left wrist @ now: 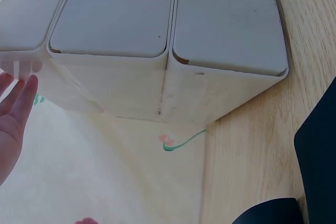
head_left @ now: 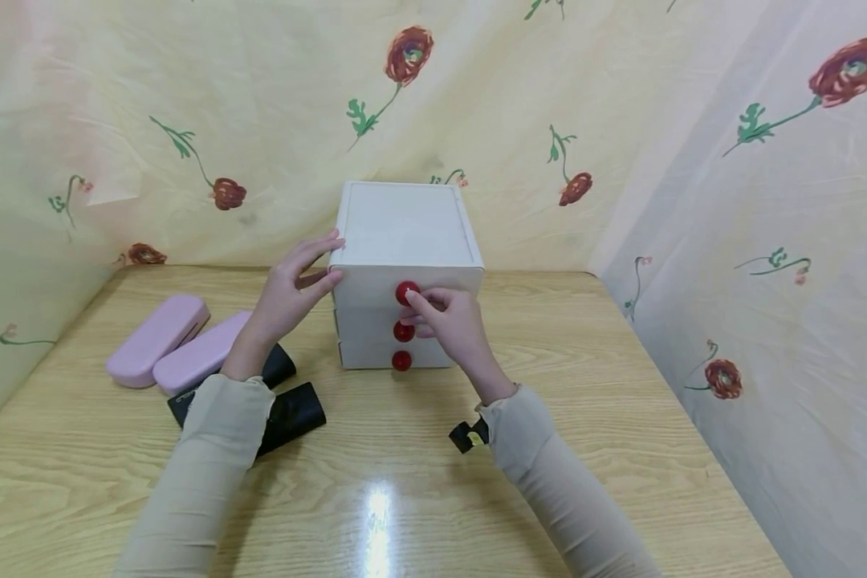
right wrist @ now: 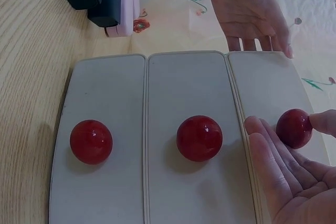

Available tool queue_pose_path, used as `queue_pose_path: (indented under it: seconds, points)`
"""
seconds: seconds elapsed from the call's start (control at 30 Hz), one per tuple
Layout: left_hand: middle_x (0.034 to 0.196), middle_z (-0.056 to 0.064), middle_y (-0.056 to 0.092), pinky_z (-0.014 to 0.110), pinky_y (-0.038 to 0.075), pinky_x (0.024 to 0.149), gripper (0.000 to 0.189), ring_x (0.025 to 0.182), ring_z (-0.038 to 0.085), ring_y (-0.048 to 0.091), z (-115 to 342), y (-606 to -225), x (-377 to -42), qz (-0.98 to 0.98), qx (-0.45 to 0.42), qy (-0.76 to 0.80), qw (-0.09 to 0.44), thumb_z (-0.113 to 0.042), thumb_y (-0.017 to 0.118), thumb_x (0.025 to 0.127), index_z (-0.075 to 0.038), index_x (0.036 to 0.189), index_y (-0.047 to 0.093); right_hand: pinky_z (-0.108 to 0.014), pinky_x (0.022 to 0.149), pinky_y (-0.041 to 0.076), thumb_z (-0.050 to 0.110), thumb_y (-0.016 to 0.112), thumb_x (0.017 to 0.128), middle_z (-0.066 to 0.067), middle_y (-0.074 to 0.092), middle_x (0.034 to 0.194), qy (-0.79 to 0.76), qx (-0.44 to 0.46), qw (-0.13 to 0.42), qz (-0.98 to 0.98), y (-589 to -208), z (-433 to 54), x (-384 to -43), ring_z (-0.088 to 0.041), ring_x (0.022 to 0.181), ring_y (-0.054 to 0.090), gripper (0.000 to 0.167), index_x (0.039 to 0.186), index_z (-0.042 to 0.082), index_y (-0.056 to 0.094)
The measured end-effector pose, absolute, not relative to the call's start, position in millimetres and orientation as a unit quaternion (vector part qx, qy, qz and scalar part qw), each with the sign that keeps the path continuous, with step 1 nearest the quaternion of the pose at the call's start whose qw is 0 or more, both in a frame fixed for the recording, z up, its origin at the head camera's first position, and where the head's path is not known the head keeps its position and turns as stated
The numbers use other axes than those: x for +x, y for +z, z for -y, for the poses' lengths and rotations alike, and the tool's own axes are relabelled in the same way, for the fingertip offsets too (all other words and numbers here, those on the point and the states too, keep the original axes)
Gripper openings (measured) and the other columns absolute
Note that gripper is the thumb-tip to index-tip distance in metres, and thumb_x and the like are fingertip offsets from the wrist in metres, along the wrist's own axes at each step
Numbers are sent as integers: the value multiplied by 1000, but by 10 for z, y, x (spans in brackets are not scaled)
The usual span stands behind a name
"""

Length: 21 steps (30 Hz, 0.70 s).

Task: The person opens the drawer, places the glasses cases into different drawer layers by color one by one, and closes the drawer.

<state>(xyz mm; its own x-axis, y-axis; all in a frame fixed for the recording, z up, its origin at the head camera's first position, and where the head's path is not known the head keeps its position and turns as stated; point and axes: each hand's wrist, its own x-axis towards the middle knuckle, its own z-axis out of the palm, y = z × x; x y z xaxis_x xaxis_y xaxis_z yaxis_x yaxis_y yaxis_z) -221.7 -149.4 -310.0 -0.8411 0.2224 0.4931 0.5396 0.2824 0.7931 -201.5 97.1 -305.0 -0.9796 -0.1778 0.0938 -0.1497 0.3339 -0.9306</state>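
Note:
A white box of three stacked drawers (head_left: 408, 225) stands on the table, each drawer front bearing a round red knob. All the drawers look closed. My right hand (head_left: 451, 321) pinches the top knob (right wrist: 294, 128) between thumb and fingers. Below it are the middle knob (right wrist: 199, 138) and the bottom knob (right wrist: 91, 141). At the box's upper left edge, my left hand (head_left: 292, 285) rests with its fingers extended against the side and top. In the left wrist view only part of that left hand (left wrist: 13, 124) shows, by the top drawer's side.
Two lilac cases (head_left: 157, 341) lie left of the box. Two black cases (head_left: 296, 413) lie nearer me, partly under my left forearm. A small black object with a yellow mark (head_left: 467, 437) is beside my right sleeve. Flowered cloth (head_left: 274, 96) hangs behind the table.

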Motion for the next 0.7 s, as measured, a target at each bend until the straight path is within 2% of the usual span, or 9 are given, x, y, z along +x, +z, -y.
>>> queue_pose_path:
  seconds: [0.2, 0.6, 0.7]
  points:
    - [152, 5, 42, 24, 49, 99, 45, 141, 22, 39, 1481, -3106, -2226, 785, -243, -550, 151, -9, 62, 94, -9, 139, 53, -34, 71, 61, 29, 60, 96, -19, 74, 96, -569, -104, 8, -816, -3054, -967, -2018, -22, 85, 74, 33, 104, -1, 71]
    - [151, 6, 44, 22, 50, 97, 46, 141, 22, 39, 1470, -3111, -2230, 788, -243, -542, 160, -8, 62, 94, -10, 139, 53, -34, 71, 61, 29, 62, 95, -19, 74, 95, -585, -97, -1, -806, -3087, -968, -2018, -21, 82, 74, 33, 104, -1, 71]
    - [151, 6, 43, 18, 50, 95, 46, 141, 23, 39, 1469, -3120, -2231, 786, -244, -544, 161, -8, 62, 94, -10, 139, 53, -35, 71, 61, 28, 62, 95, -20, 74, 95, -589, -97, -3, -802, -3091, -967, -2013, -22, 82, 74, 32, 104, -1, 71]
